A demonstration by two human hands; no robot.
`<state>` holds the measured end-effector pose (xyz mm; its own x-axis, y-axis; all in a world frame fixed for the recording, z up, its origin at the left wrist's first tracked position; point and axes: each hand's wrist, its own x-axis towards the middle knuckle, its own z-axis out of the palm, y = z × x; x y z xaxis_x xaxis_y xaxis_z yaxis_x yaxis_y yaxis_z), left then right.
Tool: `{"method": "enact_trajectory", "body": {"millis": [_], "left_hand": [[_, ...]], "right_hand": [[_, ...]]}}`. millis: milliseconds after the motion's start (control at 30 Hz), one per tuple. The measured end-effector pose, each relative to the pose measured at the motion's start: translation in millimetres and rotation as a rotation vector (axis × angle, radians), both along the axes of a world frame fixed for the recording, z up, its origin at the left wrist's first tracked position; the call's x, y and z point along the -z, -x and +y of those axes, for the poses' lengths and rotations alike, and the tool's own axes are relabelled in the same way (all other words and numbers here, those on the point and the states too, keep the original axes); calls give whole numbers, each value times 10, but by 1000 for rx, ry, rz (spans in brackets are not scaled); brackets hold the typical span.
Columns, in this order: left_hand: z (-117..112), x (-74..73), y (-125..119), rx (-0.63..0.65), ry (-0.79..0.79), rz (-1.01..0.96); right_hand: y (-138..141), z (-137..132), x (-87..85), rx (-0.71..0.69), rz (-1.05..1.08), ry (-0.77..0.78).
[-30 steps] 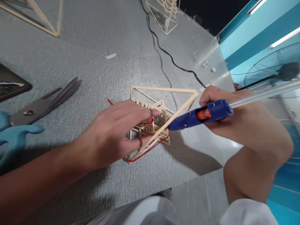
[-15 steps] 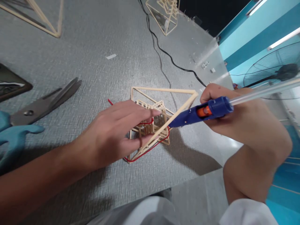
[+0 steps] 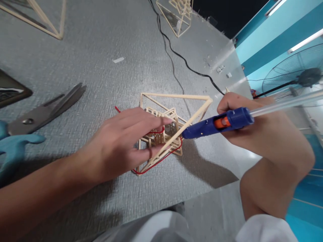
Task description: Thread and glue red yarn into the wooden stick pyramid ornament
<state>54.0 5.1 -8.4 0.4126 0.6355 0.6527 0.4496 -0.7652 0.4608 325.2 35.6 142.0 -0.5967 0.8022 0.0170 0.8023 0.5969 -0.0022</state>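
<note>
A small frame of pale wooden sticks (image 3: pixel 176 97) lies on the grey table, with a red wire (image 3: pixel 161 160) running along its near side. My left hand (image 3: pixel 123 137) grips the frame, fingers over its top and thumb on the near side. The wire's short end shows beside my fingertips. My right hand (image 3: pixel 242 124) is wrapped round a blue glue gun (image 3: pixel 207 128) with an orange part inside and a clear glue stick (image 3: pixel 277 105) at its back. The gun's tip is at the sloping stick and the wire; whether it touches them is hidden.
Blue-handled scissors (image 3: pixel 37 117) lie open at the left, near a dark-rimmed object (image 3: pixel 15 90). A black cable (image 3: pixel 185 61) crosses the table. More stick frames stand at the back (image 3: pixel 178 30) and far left (image 3: pixel 54 33). A fan (image 3: pixel 308 77) is at the right.
The glue gun has drawn back very slightly to the right. My left hand and the frame stay almost where they were.
</note>
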Motion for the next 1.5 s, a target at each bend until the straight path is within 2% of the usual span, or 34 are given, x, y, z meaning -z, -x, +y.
{"method": "enact_trajectory", "body": {"millis": [267, 633, 933, 1300, 1500], "left_hand": [[10, 1, 0, -5, -26, -7], [6, 8, 4, -6, -25, -13], [2, -1, 1, 0, -6, -24], [-2, 22, 12, 3, 24, -17], [-6, 20, 11, -3, 21, -21]], "right_hand": [[68, -28, 6, 51, -4, 61], [-50, -28, -38, 66, 31, -21], [44, -19, 15, 95, -8, 37], [26, 4, 18, 85, 49, -4], [58, 19, 40, 28, 72, -8]]}}
